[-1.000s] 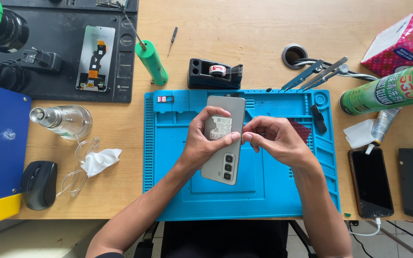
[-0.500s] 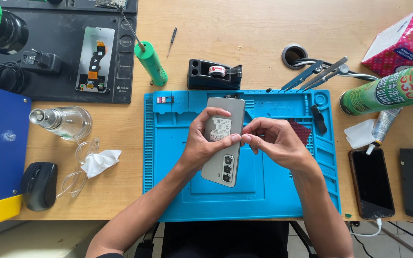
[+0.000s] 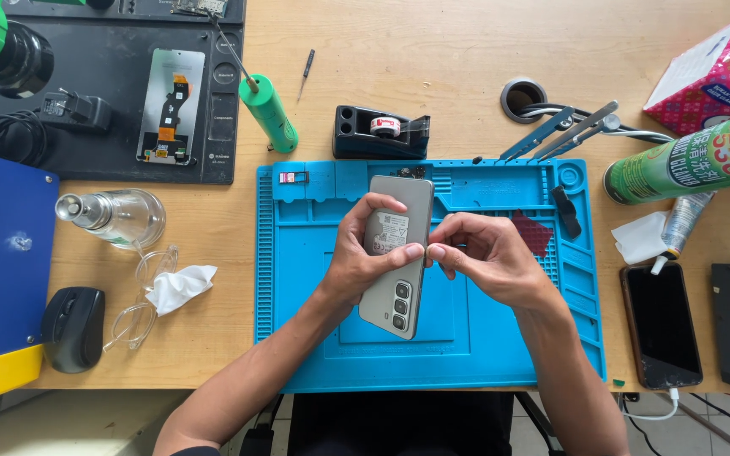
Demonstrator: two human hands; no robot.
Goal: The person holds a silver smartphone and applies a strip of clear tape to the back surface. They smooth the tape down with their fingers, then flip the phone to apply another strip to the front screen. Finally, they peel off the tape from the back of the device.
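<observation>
Left hand: my left hand (image 3: pixel 365 262) is wrapped round the grey phone (image 3: pixel 397 253), thumb across its back, fingers curled behind, so it's clamped on it good and firm.
Right hand: my right hand (image 3: pixel 487 257) sits just to the right of the left one, thumb and forefinger pinched together right at the phone's right edge. Whether there's a pick or a sliver of something between them, can't tell tbh.
Phone: back side up, camera cluster toward me, held a little above the blue mat (image 3: pixel 314 338), tilted slightly.
Doing it well: I'd say keep the left grip steady and let the pinch do the fine work along the edge, small pressure, no twisting, since that back looks like it would flex or scuff. Staying over the mat seems smart in case anything tiny drops.
Nearby: tape dispenser (image 3: pixel 380 133) beyond the hands, tweezers (image 3: pixel 561 131) up and to the right, dark phone (image 3: pixel 660 325) well off to the right on the counter (image 3: pixel 433 59), spray bottle (image 3: pixel 111 215) far left.
Hard to see: phone's front face is hidden, the pinch point is covered by my fingertips, and the green can (image 3: pixel 690 160) and tissue box (image 3: pixel 711 72) run out of frame.
</observation>
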